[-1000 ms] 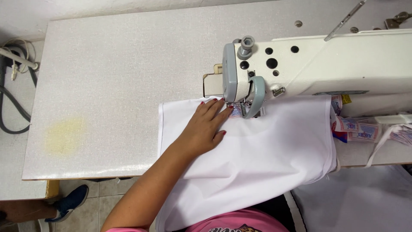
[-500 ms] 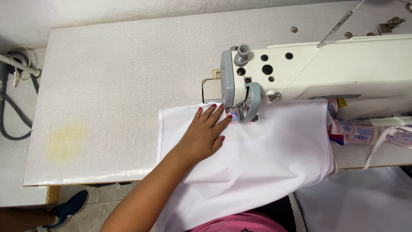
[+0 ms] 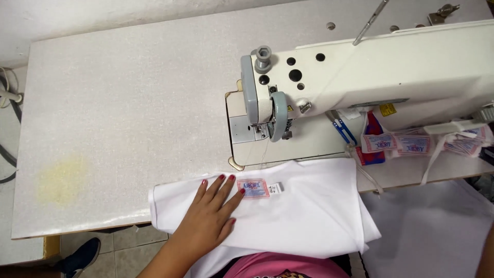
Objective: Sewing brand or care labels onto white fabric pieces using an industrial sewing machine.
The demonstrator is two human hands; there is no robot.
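My left hand (image 3: pixel 211 213) lies flat, fingers spread, on a white fabric piece (image 3: pixel 309 216) at the table's front edge. A small red and blue label (image 3: pixel 253 188) with a white tag beside it is stitched to the fabric just right of my fingertips. The fabric sits clear of the white sewing machine (image 3: pixel 381 77), whose needle and presser foot (image 3: pixel 267 131) stand behind it. A thin thread runs from the needle area down to the fabric. My right hand is not in view.
A strip of matching labels (image 3: pixel 411 144) and blue thread snips (image 3: pixel 342 128) lie under the machine arm at right. The white table (image 3: pixel 123 113) has a yellow stain (image 3: pixel 62 177) at left. More white cloth (image 3: pixel 432 231) hangs at lower right. A dark shoe (image 3: pixel 80 255) shows on the floor.
The fabric has been pulled out from under the presser foot toward me, with my left hand sliding back on it. The sewn label now shows.
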